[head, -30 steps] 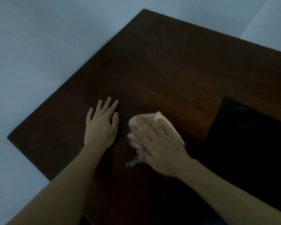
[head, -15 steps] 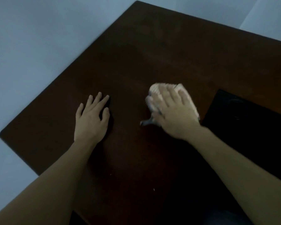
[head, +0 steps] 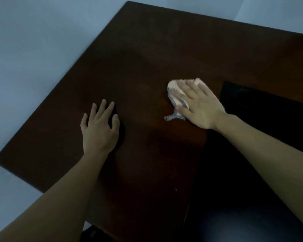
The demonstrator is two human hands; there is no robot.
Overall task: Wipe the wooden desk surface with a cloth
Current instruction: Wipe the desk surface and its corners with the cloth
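**Around my work spot**

To my right lies a flat black mat (head: pixel 269 116), its near corner pointing toward the middle. A faint round shape shows near its far left corner, too dark for me to make out what it is. The mat runs off the right edge of my view. Below me, at the bottom right, sits a dark rounded mass (head: pixel 238 224) that I cannot identify in this dim light. Pale bluish-grey floor (head: pixel 33 58) fills the left side and the far right corner. A few tiny pale specks (head: pixel 176 189) show close to me.
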